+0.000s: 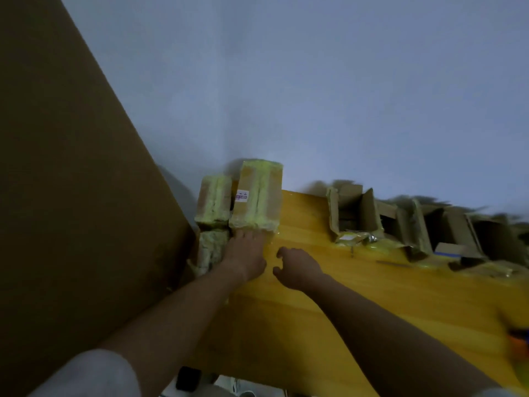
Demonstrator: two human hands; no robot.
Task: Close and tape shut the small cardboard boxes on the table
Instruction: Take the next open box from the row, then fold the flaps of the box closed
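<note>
Nearest the camera, both my forearms run up from the bottom of the frame toward the middle, over the yellow table (357, 296). At the left, my left hand (246, 253) reaches the near end of the taped box (257, 196), its fingers laid out fairly straight against that end; I hold nothing in it. Just to the right, my right hand (297, 267) hovers a little above the tabletop with loosely curled fingers, empty and apart from any box.

That taped box lies with its long axis running away from me toward the wall, a yellowish tape strip down its middle. A second taped box (214, 203) sits touching it on the left, and another wrapped one (213, 247) sits nearer, below that, against the big brown board (71, 181) filling the left of the frame.

What matters next, I judge, is the row of open boxes (400, 222) at the right of the frame, flaps up, untaped. They lie well apart from both hands, off to the right along the far table edge. My right hand is the nearer one, so it should reach across first. Motion blur hides their detail, and I cannot pick out a tape roll.
</note>
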